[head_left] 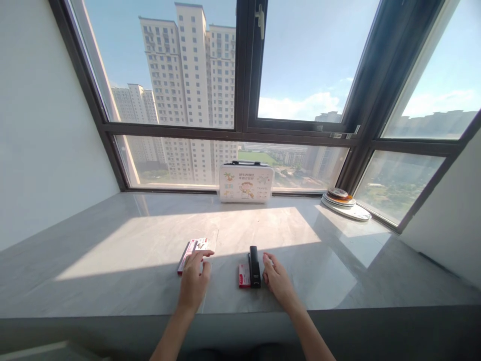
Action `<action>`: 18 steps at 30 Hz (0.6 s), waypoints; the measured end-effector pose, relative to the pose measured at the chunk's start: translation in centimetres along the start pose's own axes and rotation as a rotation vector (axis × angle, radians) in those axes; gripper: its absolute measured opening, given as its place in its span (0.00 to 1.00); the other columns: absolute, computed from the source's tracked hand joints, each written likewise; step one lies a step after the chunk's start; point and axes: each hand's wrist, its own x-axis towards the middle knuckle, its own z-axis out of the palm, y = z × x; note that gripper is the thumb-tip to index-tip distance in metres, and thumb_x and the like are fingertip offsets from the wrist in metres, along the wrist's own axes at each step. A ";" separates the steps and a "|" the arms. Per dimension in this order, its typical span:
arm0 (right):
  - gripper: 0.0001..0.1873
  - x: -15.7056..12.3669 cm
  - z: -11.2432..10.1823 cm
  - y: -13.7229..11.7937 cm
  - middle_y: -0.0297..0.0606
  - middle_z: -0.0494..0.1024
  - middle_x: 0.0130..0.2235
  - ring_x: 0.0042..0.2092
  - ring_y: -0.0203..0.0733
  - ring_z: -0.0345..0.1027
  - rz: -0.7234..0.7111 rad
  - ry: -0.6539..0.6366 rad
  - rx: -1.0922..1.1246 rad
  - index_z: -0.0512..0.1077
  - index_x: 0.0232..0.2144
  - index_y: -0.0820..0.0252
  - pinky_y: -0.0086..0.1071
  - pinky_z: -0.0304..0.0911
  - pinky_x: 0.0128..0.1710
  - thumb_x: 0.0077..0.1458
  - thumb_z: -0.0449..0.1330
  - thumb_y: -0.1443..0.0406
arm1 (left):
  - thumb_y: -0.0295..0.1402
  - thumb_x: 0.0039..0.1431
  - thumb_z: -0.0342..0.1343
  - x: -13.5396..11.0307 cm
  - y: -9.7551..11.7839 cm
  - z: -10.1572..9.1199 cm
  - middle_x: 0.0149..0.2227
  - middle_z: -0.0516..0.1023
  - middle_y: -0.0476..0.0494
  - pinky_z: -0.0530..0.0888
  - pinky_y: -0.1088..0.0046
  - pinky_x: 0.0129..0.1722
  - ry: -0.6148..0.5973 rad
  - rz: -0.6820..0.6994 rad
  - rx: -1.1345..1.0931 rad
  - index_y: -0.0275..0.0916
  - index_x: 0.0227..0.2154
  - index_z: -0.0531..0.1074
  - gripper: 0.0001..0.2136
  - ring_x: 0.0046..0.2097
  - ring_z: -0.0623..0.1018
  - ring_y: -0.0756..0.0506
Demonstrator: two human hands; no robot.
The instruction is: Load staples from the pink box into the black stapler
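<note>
Head view, black stapler (254, 265) by red box (244, 276), R hand (276, 278) beside, L hand (193, 282) on pink pack (192, 247), grips apart

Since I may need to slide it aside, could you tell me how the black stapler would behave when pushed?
The black stapler lies flat on the polished stone sill, so it would probably slide, not roll or tip. It looks rigid and likely heavy for its size. Pushed leftward, it may nudge the small red box beside it.

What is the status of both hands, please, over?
Left hand open, fingertips on pink packet. Right hand open, beside black stapler. Nothing between them.
</note>
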 end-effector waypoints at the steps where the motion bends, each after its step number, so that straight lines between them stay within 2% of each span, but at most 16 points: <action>1: 0.37 0.0 0.1 0.1 0.29 0.65 0.21 0.21 0.38 0.58 0.006 0.012 0.007 0.69 0.56 0.59 0.30 0.56 0.23 0.62 0.44 0.38 | 0.29 0.64 0.46 -0.2 -1.1 -0.8 0.49 0.76 0.42 0.70 0.57 0.54 0.087 -0.038 0.119 0.46 0.49 0.76 0.17 0.52 0.73 0.38; 3: 0.37 0.1 0.2 0.3 0.29 0.65 0.20 0.22 0.38 0.59 0.030 0.031 0.021 0.70 0.55 0.59 0.30 0.57 0.24 0.61 0.46 0.38 | 0.27 0.62 0.47 -0.8 -3.1 -2.3 0.51 0.75 0.40 0.69 0.55 0.53 0.136 -0.101 0.336 0.46 0.50 0.77 0.18 0.52 0.72 0.36; 5: 0.36 0.1 0.2 0.4 0.29 0.65 0.20 0.22 0.39 0.61 0.038 0.024 0.010 0.71 0.54 0.59 0.30 0.57 0.24 0.61 0.47 0.39 | 0.27 0.60 0.50 -1.7 -4.2 -3.1 0.53 0.74 0.40 0.70 0.55 0.50 0.073 -0.108 0.453 0.48 0.52 0.76 0.19 0.51 0.72 0.35; 7: 0.35 0.2 0.1 0.5 0.30 0.66 0.20 0.23 0.39 0.62 0.038 0.000 -0.013 0.72 0.54 0.59 0.30 0.57 0.24 0.61 0.49 0.40 | 0.29 0.59 0.54 -2.5 -4.3 -3.3 0.53 0.74 0.42 0.71 0.57 0.49 -0.030 -0.067 0.453 0.53 0.52 0.76 0.20 0.50 0.72 0.36; 9: 0.35 0.1 0.0 0.6 0.30 0.68 0.21 0.24 0.39 0.63 0.020 -0.029 -0.043 0.73 0.54 0.60 0.30 0.57 0.25 0.60 0.52 0.41 | 0.33 0.57 0.58 -3.0 -3.7 -3.2 0.52 0.74 0.45 0.71 0.57 0.50 -0.122 -0.021 0.385 0.56 0.50 0.77 0.19 0.50 0.73 0.37; 13: 0.34 -0.1 -0.1 0.3 0.31 0.69 0.23 0.27 0.40 0.65 -0.032 -0.062 -0.090 0.74 0.54 0.63 0.29 0.58 0.28 0.58 0.57 0.43 | 0.38 0.54 0.63 -2.7 -1.7 -2.6 0.56 0.73 0.46 0.69 0.55 0.57 -0.299 0.062 0.151 0.52 0.46 0.78 0.15 0.57 0.71 0.36; 16: 0.33 -0.4 0.0 -0.2 0.33 0.71 0.24 0.28 0.40 0.66 -0.038 -0.074 -0.081 0.75 0.54 0.63 0.30 0.59 0.28 0.59 0.58 0.45 | 0.40 0.52 0.65 -1.6 -0.2 -2.1 0.53 0.77 0.46 0.71 0.59 0.57 -0.442 0.084 -0.036 0.51 0.48 0.76 0.18 0.56 0.73 0.37; 18: 0.33 -0.4 0.0 -0.4 0.33 0.72 0.24 0.28 0.40 0.66 -0.039 -0.078 -0.069 0.75 0.54 0.64 0.30 0.59 0.28 0.58 0.59 0.45 | 0.40 0.52 0.66 -0.7 0.8 -1.4 0.52 0.77 0.45 0.72 0.61 0.55 -0.467 0.069 -0.137 0.50 0.52 0.74 0.23 0.54 0.75 0.38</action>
